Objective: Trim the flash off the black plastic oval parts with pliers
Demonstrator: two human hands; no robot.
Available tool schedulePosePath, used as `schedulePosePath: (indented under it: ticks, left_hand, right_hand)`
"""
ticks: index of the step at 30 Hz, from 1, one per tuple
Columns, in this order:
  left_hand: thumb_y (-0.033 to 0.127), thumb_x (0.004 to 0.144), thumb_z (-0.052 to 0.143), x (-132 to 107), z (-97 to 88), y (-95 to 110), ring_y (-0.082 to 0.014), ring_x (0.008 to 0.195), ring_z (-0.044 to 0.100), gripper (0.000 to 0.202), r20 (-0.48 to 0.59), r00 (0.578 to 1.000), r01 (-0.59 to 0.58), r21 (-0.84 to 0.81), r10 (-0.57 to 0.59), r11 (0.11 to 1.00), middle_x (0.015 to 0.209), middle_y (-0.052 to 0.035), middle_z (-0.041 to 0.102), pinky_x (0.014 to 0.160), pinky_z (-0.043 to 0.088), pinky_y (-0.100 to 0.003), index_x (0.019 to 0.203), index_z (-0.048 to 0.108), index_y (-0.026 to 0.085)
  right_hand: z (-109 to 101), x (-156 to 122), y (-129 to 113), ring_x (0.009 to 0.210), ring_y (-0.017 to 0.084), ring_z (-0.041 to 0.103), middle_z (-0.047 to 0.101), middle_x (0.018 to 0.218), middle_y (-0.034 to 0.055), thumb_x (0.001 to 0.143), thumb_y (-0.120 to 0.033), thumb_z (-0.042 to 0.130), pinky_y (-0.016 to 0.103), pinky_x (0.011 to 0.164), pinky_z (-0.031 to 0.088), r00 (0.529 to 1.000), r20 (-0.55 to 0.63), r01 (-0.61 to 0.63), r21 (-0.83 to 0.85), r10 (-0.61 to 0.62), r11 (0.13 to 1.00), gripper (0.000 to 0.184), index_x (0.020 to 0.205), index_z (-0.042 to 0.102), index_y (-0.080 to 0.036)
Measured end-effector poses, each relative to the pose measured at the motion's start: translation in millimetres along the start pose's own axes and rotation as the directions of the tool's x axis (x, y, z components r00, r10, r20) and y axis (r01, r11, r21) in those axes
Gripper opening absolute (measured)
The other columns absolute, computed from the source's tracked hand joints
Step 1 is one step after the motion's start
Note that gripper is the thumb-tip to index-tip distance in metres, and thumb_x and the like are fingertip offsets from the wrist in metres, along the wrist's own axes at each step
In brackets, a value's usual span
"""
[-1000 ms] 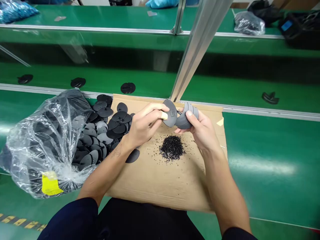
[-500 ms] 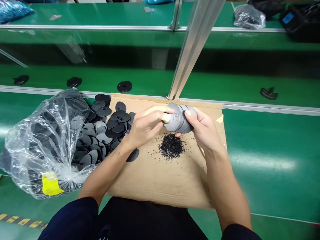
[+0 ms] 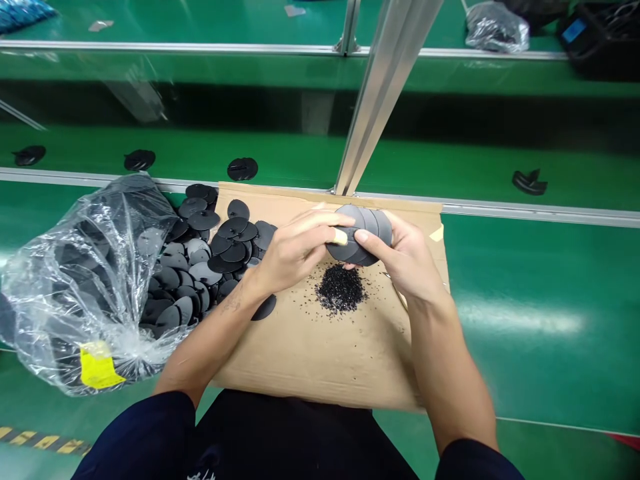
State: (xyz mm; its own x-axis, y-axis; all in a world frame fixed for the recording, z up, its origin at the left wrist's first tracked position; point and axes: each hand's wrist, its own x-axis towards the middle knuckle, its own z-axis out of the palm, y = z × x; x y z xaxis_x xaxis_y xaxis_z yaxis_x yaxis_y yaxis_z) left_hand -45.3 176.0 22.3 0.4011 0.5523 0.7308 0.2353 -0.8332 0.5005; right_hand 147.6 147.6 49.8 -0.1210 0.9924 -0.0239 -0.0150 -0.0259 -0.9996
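A fanned stack of dark grey plastic discs (image 3: pixel 367 223) is held between my two hands, above the cardboard sheet (image 3: pixel 300 360). My right hand (image 3: pixel 407 257) grips the stack from the right, its thumb lying across the front face. From the left, my left hand (image 3: pixel 300 243) pinches the near discs; a pale yellow wrap covers one fingertip. Under the stack lies a small heap of black plastic bits (image 3: pixel 341 289). Loose black discs (image 3: pixel 193 280) are piled left of my left hand, partly on the cardboard. The fingers behind the stack are mostly hidden.
A clear plastic bag (image 3: pixel 90 280) with discs in it and a yellow label lies at the left. A metal post (image 3: pixel 367 127) rises behind the cardboard. Beyond the metal rail, several black parts (image 3: pixel 243 169) are spaced along a green belt.
The stack has fanned wider and tilted, with my right thumb shifted left over its face. The marking seen on the front disc is no longer visible. The whole view has shifted slightly.
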Motion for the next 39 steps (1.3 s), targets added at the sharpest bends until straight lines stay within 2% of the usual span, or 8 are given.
schedulePosePath:
  ticks: [2, 5, 9, 15, 23, 28, 33, 39]
  left_hand:
    - [0.009, 0.099, 0.045, -0.1, 0.1, 0.1, -0.0182, 0.119, 0.066, 0.025, -0.073, 0.996, 0.046, 0.013, -0.045, 0.999, 0.122, -0.0052, 0.070, 0.106, 0.054, -0.043, 0.107, 0.064, 0.023]
    - [0.024, 0.101, 0.053, -1.0, 0.7, 0.8, -0.0167, 0.103, 0.068, 0.021, -0.195, 0.960, 0.200, -0.011, -0.199, 0.980, 0.113, -0.0064, 0.069, 0.090, 0.058, -0.033, 0.119, 0.063, 0.022]
    - [0.041, 0.095, 0.066, -3.6, 4.0, 4.2, -0.0107, 0.070, 0.058, 0.034, -0.100, 0.935, 0.333, -0.081, -0.340, 0.939, 0.081, 0.0005, 0.064, 0.069, 0.053, -0.025, 0.122, 0.064, 0.020]
    - [0.040, 0.097, 0.063, -4.0, 6.2, 9.3, -0.0110, 0.063, 0.051, 0.021, -0.033, 0.938, 0.341, -0.084, -0.345, 0.936, 0.072, 0.0008, 0.059, 0.060, 0.047, -0.025, 0.101, 0.070, 0.020]
    - [0.035, 0.096, 0.065, -3.9, 4.8, 8.6, -0.0121, 0.070, 0.059, 0.024, -0.033, 0.942, 0.330, -0.104, -0.335, 0.938, 0.088, -0.0032, 0.070, 0.066, 0.053, -0.027, 0.113, 0.071, 0.019]
    - [0.037, 0.093, 0.069, -3.5, 7.9, 9.2, -0.0136, 0.082, 0.066, 0.028, -0.071, 0.904, 0.401, -0.200, -0.421, 0.894, 0.097, -0.0058, 0.073, 0.073, 0.058, -0.026, 0.113, 0.072, 0.017]
    - [0.035, 0.095, 0.066, -2.7, 12.6, 12.9, -0.0146, 0.088, 0.072, 0.024, -0.060, 0.872, 0.437, -0.354, -0.487, 0.827, 0.101, -0.0072, 0.077, 0.079, 0.063, -0.029, 0.107, 0.075, 0.017]
    - [0.034, 0.094, 0.068, -3.1, 15.3, 13.7, -0.0144, 0.088, 0.072, 0.022, -0.093, 0.860, 0.434, -0.385, -0.502, 0.815, 0.100, -0.0069, 0.076, 0.079, 0.063, -0.028, 0.104, 0.077, 0.017]
  right_hand:
    - [-1.9, 1.1, 2.2, 0.083, 0.017, 0.068, 0.073, 0.097, 0.0033, 0.080, -0.050, 0.080, 0.033, 0.072, 0.063, 0.998, -0.038, 0.048, -0.044, -0.050, 0.998, 0.039, 0.104, 0.069, -0.022]
    - [-3.7, 1.7, 4.4, 0.087, 0.019, 0.067, 0.071, 0.093, 0.0029, 0.079, -0.052, 0.080, 0.036, 0.078, 0.061, 0.994, -0.073, 0.073, -0.121, -0.082, 0.990, 0.037, 0.100, 0.069, -0.023]
    - [-0.3, -0.1, 2.2, 0.085, 0.019, 0.066, 0.069, 0.091, 0.0023, 0.079, -0.056, 0.079, 0.036, 0.077, 0.060, 0.991, -0.068, 0.105, -0.155, -0.117, 0.982, 0.039, 0.097, 0.069, -0.023]
    - [5.1, -2.1, -1.9, 0.079, 0.015, 0.063, 0.065, 0.083, 0.0001, 0.082, -0.050, 0.078, 0.031, 0.075, 0.056, 0.987, -0.015, 0.154, -0.145, -0.157, 0.977, 0.030, 0.082, 0.068, -0.021]
    - [3.8, -4.1, -1.6, 0.078, 0.015, 0.061, 0.067, 0.084, 0.0009, 0.081, -0.052, 0.078, 0.031, 0.071, 0.055, 0.984, -0.029, 0.163, -0.210, -0.173, 0.964, 0.032, 0.087, 0.070, -0.021]
    - [7.3, -3.7, -1.1, 0.082, 0.017, 0.064, 0.069, 0.092, 0.0020, 0.082, -0.055, 0.075, 0.032, 0.073, 0.056, 0.965, -0.064, 0.232, -0.243, -0.254, 0.942, 0.034, 0.094, 0.069, -0.023]
    - [9.6, -4.2, 2.2, 0.081, 0.018, 0.063, 0.066, 0.089, 0.0019, 0.082, -0.061, 0.073, 0.033, 0.070, 0.056, 0.969, -0.072, 0.208, -0.278, -0.237, 0.938, 0.039, 0.096, 0.067, -0.024]
    - [12.2, -4.7, 2.5, 0.077, 0.016, 0.059, 0.061, 0.084, 0.0005, 0.086, -0.053, 0.072, 0.031, 0.069, 0.054, 0.969, -0.083, 0.207, -0.256, -0.234, 0.944, 0.031, 0.090, 0.065, -0.023]
